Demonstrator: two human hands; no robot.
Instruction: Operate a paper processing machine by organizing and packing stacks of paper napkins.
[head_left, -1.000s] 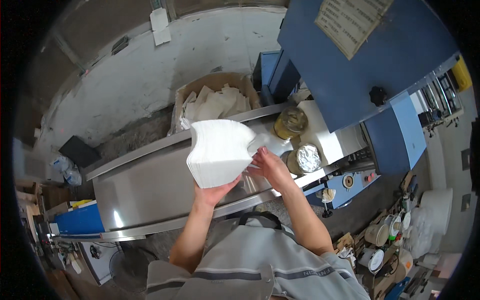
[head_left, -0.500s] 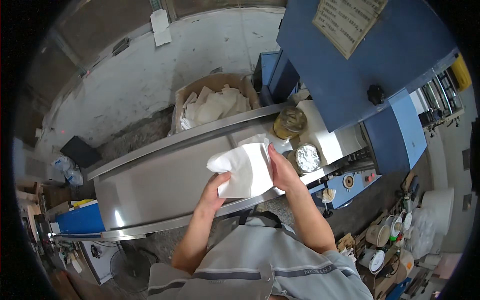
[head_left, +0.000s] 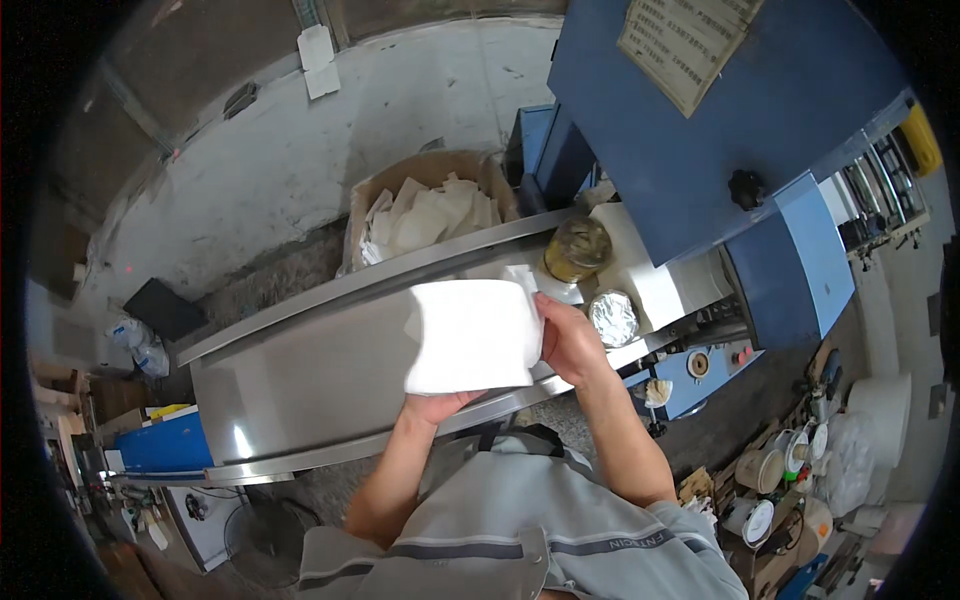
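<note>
Over the metal table, I hold a small stack of white paper sheets [head_left: 470, 335] in both hands. My right hand [head_left: 572, 338] grips the stack at its right edge, with the thumb near the top corner and the other fingers mostly out of sight. From below, my left hand [head_left: 440, 405] supports the near left edge, and the paper covers most of its fingers. The top sheet lies fairly smooth and looks very bright. A few sheet edges stick out unevenly at the far right corner. Just right of my right hand stands a foil-topped round container [head_left: 613, 318].
The long metal table [head_left: 300, 375] has raised rims. A jar with yellowish contents [head_left: 578, 248] stands at its right end, beside a blue machine [head_left: 690, 150] with a black knob [head_left: 746, 189]. Behind the table, a cardboard box [head_left: 375, 185] holds loose white paper.
The curled left part of the paper has flattened out. My left thumb, on top of the sheets before, is no longer seen there, and that hand now sits beneath the near edge.
</note>
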